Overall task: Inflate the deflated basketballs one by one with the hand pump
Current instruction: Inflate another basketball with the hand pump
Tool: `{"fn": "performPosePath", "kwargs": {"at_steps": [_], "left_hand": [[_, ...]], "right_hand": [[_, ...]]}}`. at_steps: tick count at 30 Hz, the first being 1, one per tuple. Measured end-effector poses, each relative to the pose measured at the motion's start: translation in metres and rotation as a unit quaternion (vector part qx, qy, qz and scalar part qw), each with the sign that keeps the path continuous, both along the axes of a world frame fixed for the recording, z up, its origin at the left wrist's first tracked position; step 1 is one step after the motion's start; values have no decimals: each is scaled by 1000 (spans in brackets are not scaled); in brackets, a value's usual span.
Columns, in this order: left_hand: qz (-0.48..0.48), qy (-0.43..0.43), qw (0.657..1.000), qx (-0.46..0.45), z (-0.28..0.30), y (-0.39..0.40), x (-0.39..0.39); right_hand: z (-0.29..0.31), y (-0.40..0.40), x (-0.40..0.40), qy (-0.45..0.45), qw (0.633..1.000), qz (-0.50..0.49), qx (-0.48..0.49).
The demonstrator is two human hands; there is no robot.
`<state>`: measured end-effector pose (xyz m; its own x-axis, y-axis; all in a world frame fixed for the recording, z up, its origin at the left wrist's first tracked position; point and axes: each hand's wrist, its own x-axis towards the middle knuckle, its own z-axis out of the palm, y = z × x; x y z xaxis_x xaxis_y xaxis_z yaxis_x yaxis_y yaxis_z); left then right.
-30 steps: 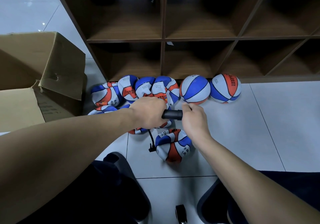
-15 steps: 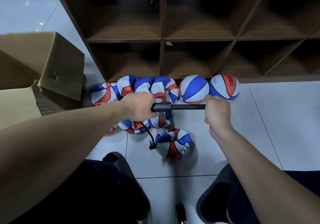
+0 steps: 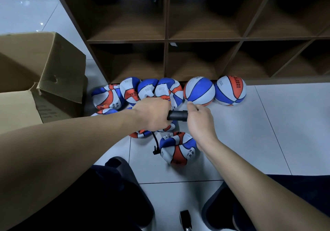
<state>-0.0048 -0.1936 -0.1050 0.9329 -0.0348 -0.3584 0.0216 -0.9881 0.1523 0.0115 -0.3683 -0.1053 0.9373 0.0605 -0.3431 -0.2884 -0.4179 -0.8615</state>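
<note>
Fingers of the left hand (image 3: 153, 115) wrap the black pump (image 3: 177, 115); the right hand (image 3: 200, 121) grips its handle end, pressed close. Its hose (image 3: 155, 144) meets the crumpled ball (image 3: 177, 148) on the floor. Beyond, flat balls (image 3: 137, 92) and two round balls (image 3: 215, 91) line the shelf (image 3: 166, 39).

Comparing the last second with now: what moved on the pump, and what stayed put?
The right hand, pulled out to the right half a second ago with the rod exposed, has pushed back in against the pump barrel; the rod no longer shows. The left hand keeps its grip on the barrel. The hose stays plugged into the partly inflated ball; the other balls have not moved.
</note>
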Motion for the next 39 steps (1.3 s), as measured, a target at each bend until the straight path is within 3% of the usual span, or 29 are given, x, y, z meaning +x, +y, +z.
{"fn": "performPosePath", "kwargs": {"at_steps": [9, 15, 20, 29, 39], "left_hand": [[-12, 1, 999, -31, 4, 6, 6], [18, 54, 997, -49, 0, 42, 3], [13, 37, 999, -36, 1, 33, 3], [6, 14, 1000, 5, 5, 10, 1], [4, -7, 1000, -8, 6, -3, 4]], "right_hand": [[-5, -6, 22, 36, 999, -3, 18], [-7, -42, 54, 55, 994, -89, 18], [-6, -44, 55, 32, 992, -120, 29], [-11, -13, 20, 38, 998, -46, 16], [0, 1, 10, 17, 1000, -12, 17]]}}
